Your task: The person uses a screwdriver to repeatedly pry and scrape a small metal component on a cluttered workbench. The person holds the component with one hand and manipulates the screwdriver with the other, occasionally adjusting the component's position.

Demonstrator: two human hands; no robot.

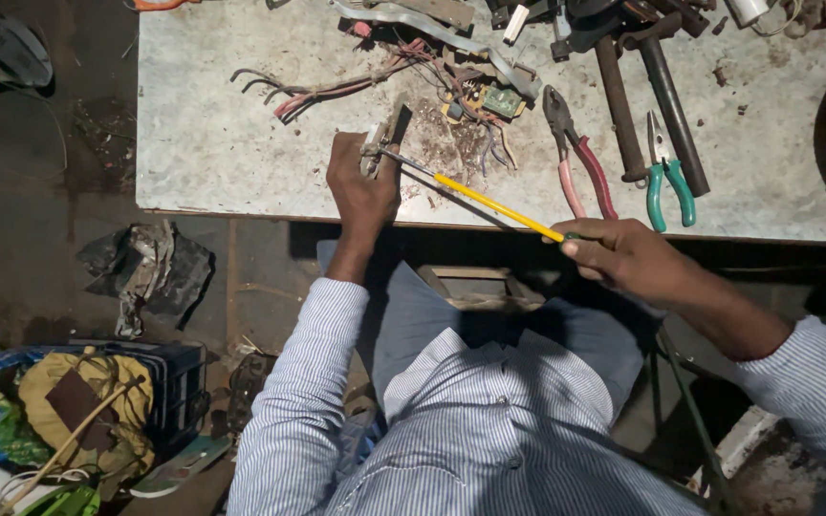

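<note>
Scuffed grey bench (241,143), tools strewn at 1 o'clock. Left hand (360,186) fingers clamp a small metal part (375,148) against the bench edge to steady it; right hand (623,253), at 3 o'clock, fingers grip a yellow screwdriver (489,203), tip on part.

I note a pale, stained worktable (241,143), its near edge running across the view. On it lie a bundle of reddish wires (336,88), a small green circuit board (502,100), and scattered brown debris (446,143). Further right I record pink-handled pliers (580,162), teal-handled pliers (666,177) and two dark-handled tools, possibly hammers (642,91), their heads poorly lit. A flat grey strip (413,21) rests near the far edge.
</note>
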